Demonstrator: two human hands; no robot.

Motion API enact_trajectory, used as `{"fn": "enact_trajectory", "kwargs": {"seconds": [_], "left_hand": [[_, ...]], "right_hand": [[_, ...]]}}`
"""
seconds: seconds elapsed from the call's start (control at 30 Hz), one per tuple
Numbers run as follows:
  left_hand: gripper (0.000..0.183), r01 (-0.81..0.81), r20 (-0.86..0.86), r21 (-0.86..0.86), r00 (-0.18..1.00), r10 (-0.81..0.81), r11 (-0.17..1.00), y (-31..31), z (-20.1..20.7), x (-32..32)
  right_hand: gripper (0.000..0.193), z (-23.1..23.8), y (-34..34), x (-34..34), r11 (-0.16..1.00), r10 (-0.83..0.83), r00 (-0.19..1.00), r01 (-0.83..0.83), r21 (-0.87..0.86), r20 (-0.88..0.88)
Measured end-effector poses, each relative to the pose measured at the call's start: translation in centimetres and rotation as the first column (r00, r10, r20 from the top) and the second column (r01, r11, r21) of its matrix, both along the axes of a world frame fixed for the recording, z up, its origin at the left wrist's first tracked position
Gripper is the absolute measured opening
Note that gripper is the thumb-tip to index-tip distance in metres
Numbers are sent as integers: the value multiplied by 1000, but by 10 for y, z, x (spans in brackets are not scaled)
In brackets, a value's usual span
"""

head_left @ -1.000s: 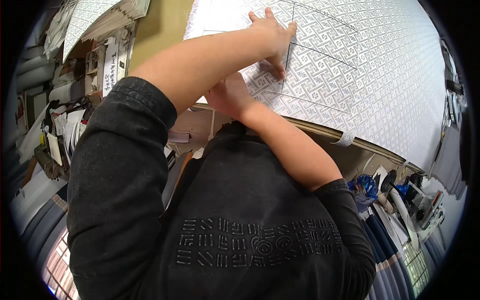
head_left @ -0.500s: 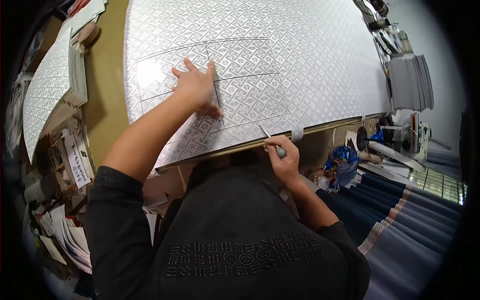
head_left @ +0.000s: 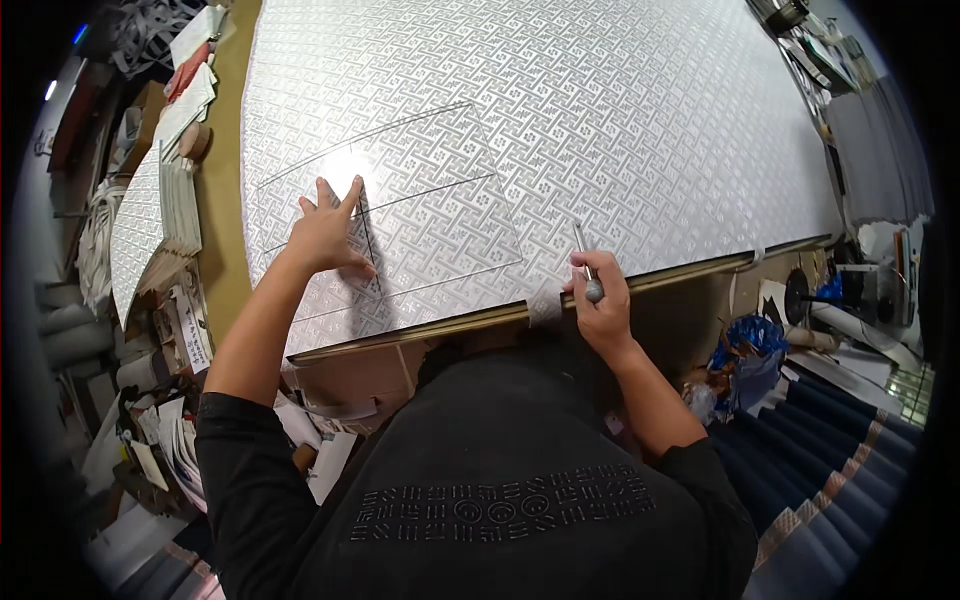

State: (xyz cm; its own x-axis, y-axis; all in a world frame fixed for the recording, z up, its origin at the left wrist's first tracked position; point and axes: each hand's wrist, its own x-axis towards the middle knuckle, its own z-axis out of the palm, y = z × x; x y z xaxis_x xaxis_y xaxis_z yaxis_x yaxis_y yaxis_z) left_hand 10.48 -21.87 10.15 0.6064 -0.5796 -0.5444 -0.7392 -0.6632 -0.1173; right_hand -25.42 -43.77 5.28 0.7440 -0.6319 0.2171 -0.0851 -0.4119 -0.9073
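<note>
My left hand [head_left: 325, 240] stays splayed on the cloth [head_left: 650, 120]; my right hand [head_left: 604, 308], gripping the tool [head_left: 594, 291], swings past the lines [head_left: 430, 192], seemingly pausing.

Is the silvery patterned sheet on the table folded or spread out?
Spread out: the silvery patterned sheet lies flat across the table, its pattern running far beyond the left hand.

A silvery-white sheet with a raised grey lattice-and-flower pattern [head_left: 640, 150] spreads flat toward the far side. On its near left part lies a clear, glossy rectangular panel crossed by thin dark lines [head_left: 450, 215], flat, slightly askew, under the spread bare left hand [head_left: 328, 235]. To the right, a slim metal tool with a rounded grey end [head_left: 594, 290] points far, gripped in the bare right hand [head_left: 605, 305].
</note>
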Motion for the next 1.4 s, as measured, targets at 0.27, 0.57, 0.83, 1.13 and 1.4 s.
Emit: {"fn": "enact_trajectory", "kwargs": {"seconds": [0.27, 0.57, 0.83, 1.13, 1.4], "left_hand": [[152, -28, -104, -9, 994, 27, 1000, -128, 13, -92], [84, 34, -104, -813, 974, -202, 581, -182, -45, -180], [67, -470, 92, -679, 709, 700, 565, 38, -50, -85], [80, -706, 29, -517, 551, 834, 484, 121, -36, -27], [76, -695, -56, -498, 622, 781, 518, 166, -51, 19]], "right_hand": [[24, -7, -106, -10, 940, 92, 995, -97, -326, -30], [38, -39, -196, -14, 689, -218, 966, 51, -723, -140], [33, -43, -271, -27, 854, -159, 957, 10, -520, -244], [35, -40, -206, -7, 733, -150, 982, 30, -680, -118], [31, -35, -85, 38, 806, -118, 982, 7, -592, -148]]}}
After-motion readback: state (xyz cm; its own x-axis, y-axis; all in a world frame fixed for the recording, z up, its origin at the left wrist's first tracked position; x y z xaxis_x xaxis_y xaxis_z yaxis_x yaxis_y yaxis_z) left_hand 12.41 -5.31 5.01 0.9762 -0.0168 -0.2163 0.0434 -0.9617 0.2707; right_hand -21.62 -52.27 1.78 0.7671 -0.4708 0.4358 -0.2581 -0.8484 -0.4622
